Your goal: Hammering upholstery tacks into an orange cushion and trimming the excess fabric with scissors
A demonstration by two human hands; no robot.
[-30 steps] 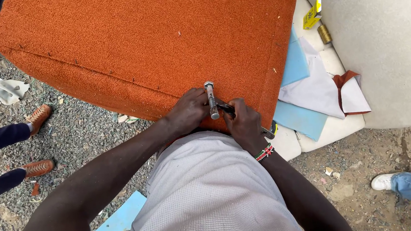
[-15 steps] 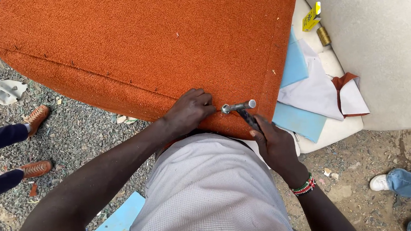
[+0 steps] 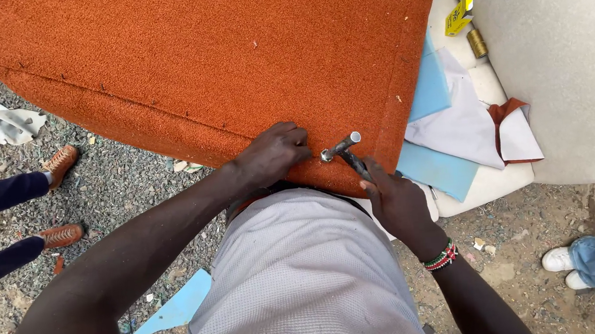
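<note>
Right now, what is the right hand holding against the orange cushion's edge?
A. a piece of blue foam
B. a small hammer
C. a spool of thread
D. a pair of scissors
B: the right hand holds a small hammer by its dark handle, its metal head at the orange cushion edge, beside the left hand pressing on the fabric.

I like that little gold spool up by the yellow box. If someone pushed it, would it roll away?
The gold spool looks round and lies on its side, so it would probably roll. It rests on a pale cushion that seems soft, which might slow it. The yellow box beside it could stop it on that side. It looks small, likely light.
</note>
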